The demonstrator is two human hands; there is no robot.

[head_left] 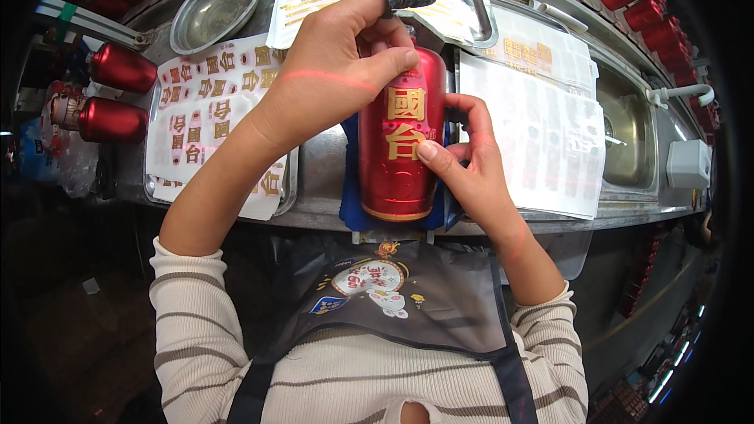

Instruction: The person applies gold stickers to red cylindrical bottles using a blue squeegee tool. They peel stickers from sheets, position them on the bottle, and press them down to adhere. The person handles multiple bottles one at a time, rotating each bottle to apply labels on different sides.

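Head view: left hand (pixel 338 49) and right hand (pixel 477 169) clamp one red bottle (pixel 397 129) near the counter's front edge (pixel 318 218); narrow gap leftward, then one tray (pixel 293 177), two capped bottles (pixel 116 120).

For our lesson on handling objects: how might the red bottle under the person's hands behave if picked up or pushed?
The red bottle might feel slippery, given its glossy surface. Its rounded sides suggest it could roll if lying free. It is probably stiff: its outline looks smooth and even near the right hand.
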